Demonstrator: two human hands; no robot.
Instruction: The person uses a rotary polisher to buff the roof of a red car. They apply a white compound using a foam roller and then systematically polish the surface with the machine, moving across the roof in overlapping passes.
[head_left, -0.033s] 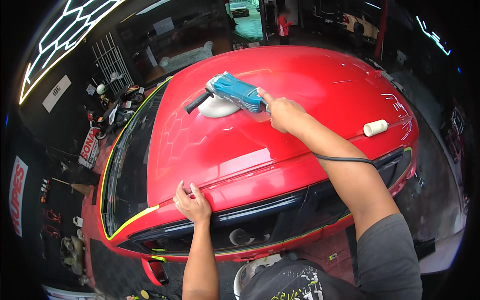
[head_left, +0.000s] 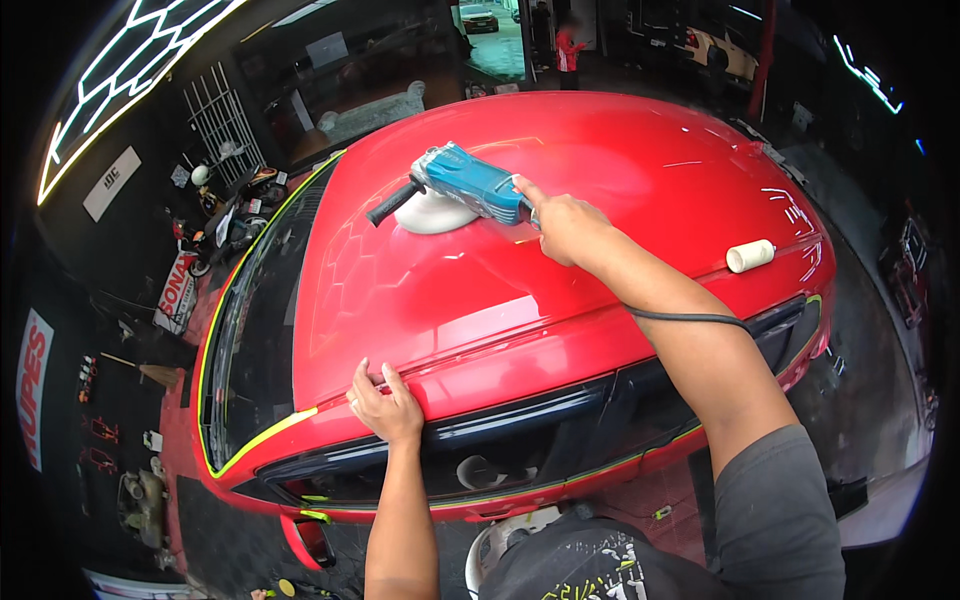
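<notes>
A blue power polisher (head_left: 470,180) with a black side handle (head_left: 392,204) stands on the shiny red car roof (head_left: 600,150). Its round white pad (head_left: 430,216) lies against the paint. My right hand (head_left: 568,228) is wrapped round the rear of the polisher, index finger stretched along its body. A black cord (head_left: 690,319) crosses under my right forearm. My left hand (head_left: 388,404) leans on the near edge of the roof, fingers apart and holding nothing. To the right of my right arm, a cream-coloured bottle (head_left: 750,256) lies on its side on the roof.
Yellow-green masking tape (head_left: 268,440) borders the windshield (head_left: 262,320) and side windows. A red side mirror (head_left: 308,541) sticks out at the lower left. Beyond the car, a motorcycle (head_left: 228,235) stands at the left and a person in red (head_left: 568,52) at the back.
</notes>
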